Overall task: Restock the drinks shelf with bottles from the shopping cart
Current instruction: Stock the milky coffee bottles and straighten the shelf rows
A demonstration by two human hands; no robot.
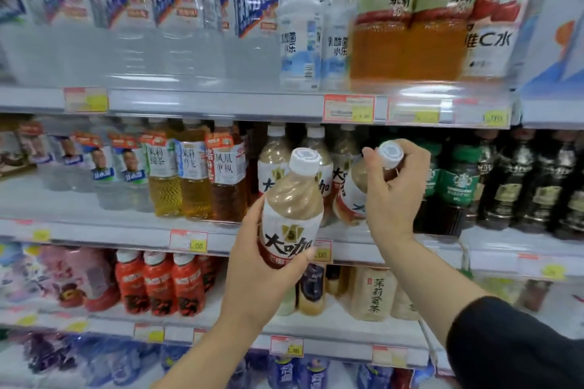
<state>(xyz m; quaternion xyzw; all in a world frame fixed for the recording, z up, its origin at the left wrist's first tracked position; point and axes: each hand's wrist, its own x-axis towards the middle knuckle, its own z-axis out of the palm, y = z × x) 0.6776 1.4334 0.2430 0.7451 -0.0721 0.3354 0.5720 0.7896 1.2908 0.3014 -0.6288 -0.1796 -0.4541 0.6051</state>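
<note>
Holding: the left hand (262, 271) wraps its fingers and thumb round the lower label of a milk tea bottle (292, 202). The bottle is nearly upright, out in front of the middle shelf (126, 230) and over its front edge.
Right hand: the right hand (392, 196) curls its fingers round the neck of a second bottle (391, 153), just under the white cap. This bottle tilts, cap to the right, with its base down toward the shelf. I cannot tell whether the base touches the shelf.
Look of both: beige drink, white cap, white label with a dark red band. The two are just beside each other.
Row behind: more bottles of the same kind (275, 161) stand upright further back on the middle shelf.
To the left: amber tea bottles (196, 177) stand on the same shelf.
To the right: green-labelled bottles (458, 180), then dark bottles (505, 186).
Top shelf: clear water bottles (142, 9) fill its left part.
Lower shelf: red bottles (159, 281) stand near its front edge.
Front edge: a price tag (188, 241) is clipped on just left of the left hand.
Sleeve: a black sleeve (512, 341) covers the right upper forearm.
</note>
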